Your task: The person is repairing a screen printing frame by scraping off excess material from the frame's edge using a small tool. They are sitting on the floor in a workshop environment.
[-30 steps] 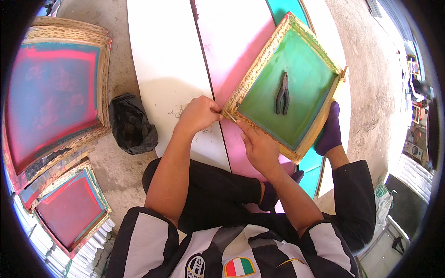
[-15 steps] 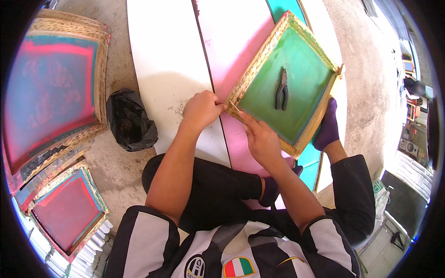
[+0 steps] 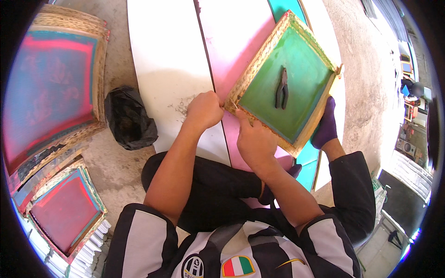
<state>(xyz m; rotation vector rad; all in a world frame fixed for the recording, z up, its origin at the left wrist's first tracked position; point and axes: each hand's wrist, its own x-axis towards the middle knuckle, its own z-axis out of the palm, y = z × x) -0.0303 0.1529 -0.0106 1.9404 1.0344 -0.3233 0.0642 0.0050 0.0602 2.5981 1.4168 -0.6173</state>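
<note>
A wooden printing screen (image 3: 238, 85) with green mesh lies tilted in front of me, one corner toward my hands. Black-handled pliers (image 3: 281, 90) rest on its mesh. My left hand (image 3: 204, 110) is closed in a pinch right beside the screen's left corner; whatever its fingertips hold is hidden. With its index finger stretched to the near rim by that corner, my right hand (image 3: 256, 141) touches the wood, its other fingers bent. A thin pale sliver (image 3: 234, 105) shows at the corner, just ahead of that fingertip.
On the left stand a large screen with blue and pink mesh (image 3: 58, 78) and a smaller reddish screen (image 3: 67, 206). A black plastic bag (image 3: 130, 118) sits beside the white board (image 3: 169, 51). Dark scraps (image 3: 181, 107) lie near my left hand. My socked foot (image 3: 328, 123) is by the screen's right side.
My right hand has shifted slightly left and down, and its index finger has drawn back a little from the corner. My left hand has turned slightly; the screen and pliers stay put.
</note>
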